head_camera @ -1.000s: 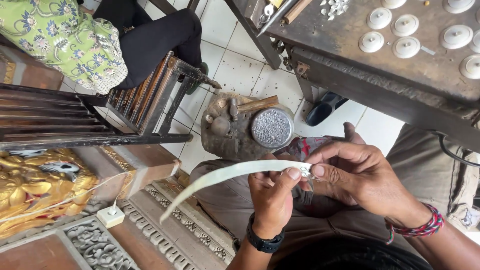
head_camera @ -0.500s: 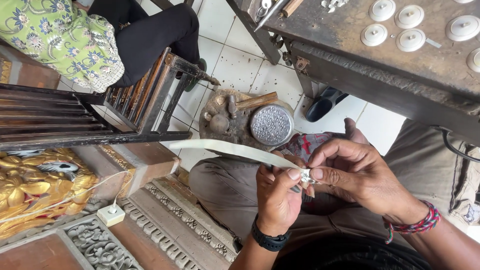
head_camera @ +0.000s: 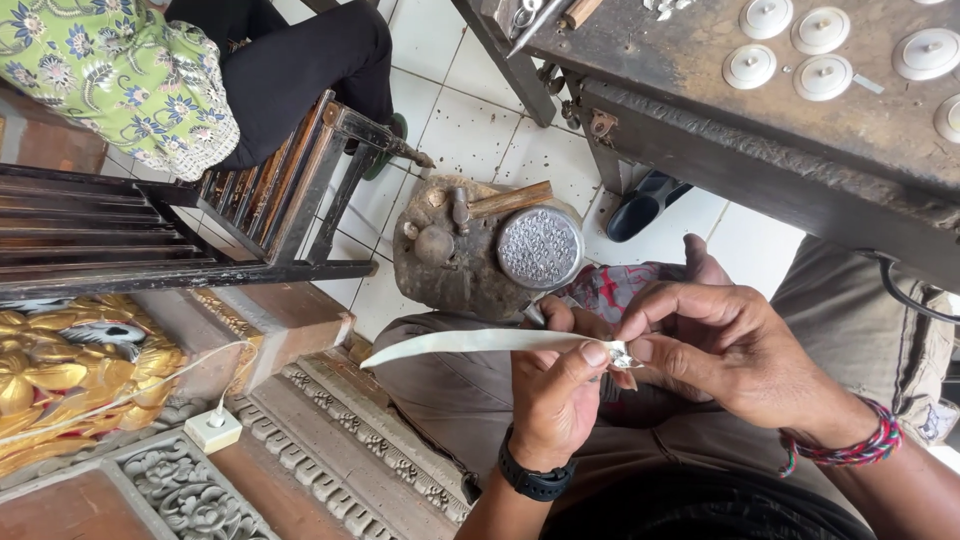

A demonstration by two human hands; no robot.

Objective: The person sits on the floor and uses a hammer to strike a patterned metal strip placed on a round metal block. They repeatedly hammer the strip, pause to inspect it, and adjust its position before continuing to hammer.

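While both hands pinch a small silver piece point(head_camera: 620, 354) above the stump point(head_camera: 470, 250), left hand point(head_camera: 555, 400) holds the pale strip point(head_camera: 470, 343), right hand point(head_camera: 730, 350) steadying.

Pale metal strip point(head_camera: 470, 343) between left hand point(head_camera: 555, 395) and right hand point(head_camera: 735, 350).

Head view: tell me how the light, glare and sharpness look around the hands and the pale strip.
Head view: soft, even daylight with faint shadows; the left hand and right hand are sharp; the pale strip is bright but not blown out; the small shiny piece pinched between them glints, hiding its detail; straight edges bow slightly near the frame borders.
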